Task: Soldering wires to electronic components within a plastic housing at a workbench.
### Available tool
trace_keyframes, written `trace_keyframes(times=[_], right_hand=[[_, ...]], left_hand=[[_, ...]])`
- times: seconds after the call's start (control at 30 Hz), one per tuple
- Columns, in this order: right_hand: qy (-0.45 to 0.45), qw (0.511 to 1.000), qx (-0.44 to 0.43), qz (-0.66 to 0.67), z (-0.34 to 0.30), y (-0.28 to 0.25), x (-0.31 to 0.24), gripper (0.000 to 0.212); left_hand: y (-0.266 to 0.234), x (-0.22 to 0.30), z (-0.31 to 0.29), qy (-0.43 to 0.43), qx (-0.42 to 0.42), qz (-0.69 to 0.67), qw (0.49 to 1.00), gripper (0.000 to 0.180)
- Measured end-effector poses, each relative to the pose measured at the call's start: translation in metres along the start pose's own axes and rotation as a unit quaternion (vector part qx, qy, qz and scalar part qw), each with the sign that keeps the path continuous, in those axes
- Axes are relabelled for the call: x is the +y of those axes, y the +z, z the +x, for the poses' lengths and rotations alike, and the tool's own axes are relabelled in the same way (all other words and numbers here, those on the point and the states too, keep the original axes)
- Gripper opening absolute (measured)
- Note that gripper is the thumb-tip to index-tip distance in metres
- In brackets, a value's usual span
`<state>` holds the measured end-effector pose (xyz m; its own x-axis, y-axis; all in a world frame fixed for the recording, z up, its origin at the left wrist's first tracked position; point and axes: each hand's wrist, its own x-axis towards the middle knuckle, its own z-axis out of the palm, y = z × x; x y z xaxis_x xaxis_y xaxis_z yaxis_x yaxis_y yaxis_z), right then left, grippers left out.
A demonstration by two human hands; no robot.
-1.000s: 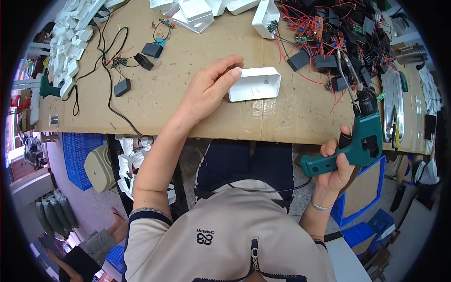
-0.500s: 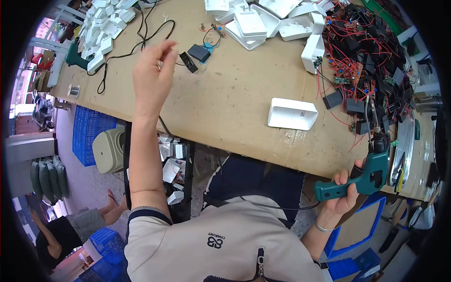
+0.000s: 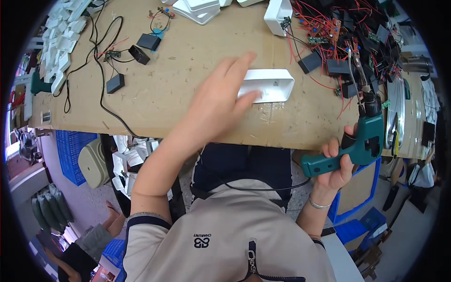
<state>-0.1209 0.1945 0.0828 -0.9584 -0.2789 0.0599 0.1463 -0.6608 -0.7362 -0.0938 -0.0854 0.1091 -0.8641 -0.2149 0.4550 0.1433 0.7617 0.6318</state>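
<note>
On the table's [image 3: 155,108] near side, your left hand [image 3: 225,91], thumb and fingers apart, is covering a white plastic case's [image 3: 277,87] left end, likely light, stiff, slick, best gripped by its walls, your right hand [image 3: 337,175] clasping a green soldering gun [image 3: 366,136].

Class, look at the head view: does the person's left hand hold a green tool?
No: the right hand grips the green tool, while the left hand is at the white box.

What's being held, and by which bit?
The right grip holds a green soldering gun by its handle. The left grip overlaps a white box; any hold there is unclear.
</note>
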Motion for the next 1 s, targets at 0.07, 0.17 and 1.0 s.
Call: trace_keyframes(times=[0.07,0.17,1.0], right_hand=[[-0.007,1.0,-0.002,-0.011,-0.003,0.001,-0.002,0.076],[-0.015,1.0,-0.006,-0.021,-0.006,0.0,-0.006,0.077],[0.004,0.999,-0.035,0.013,-0.005,0.002,-0.003,0.078]], left_hand=[[0.011,-0.014,0.01,-0.088,-0.144,-0.056,0.984,0.032],[0.004,-0.009,0.012,-0.236,-0.149,-0.223,0.934,0.029],[-0.012,0.001,0.003,-0.319,-0.206,-0.434,0.817,0.025]])
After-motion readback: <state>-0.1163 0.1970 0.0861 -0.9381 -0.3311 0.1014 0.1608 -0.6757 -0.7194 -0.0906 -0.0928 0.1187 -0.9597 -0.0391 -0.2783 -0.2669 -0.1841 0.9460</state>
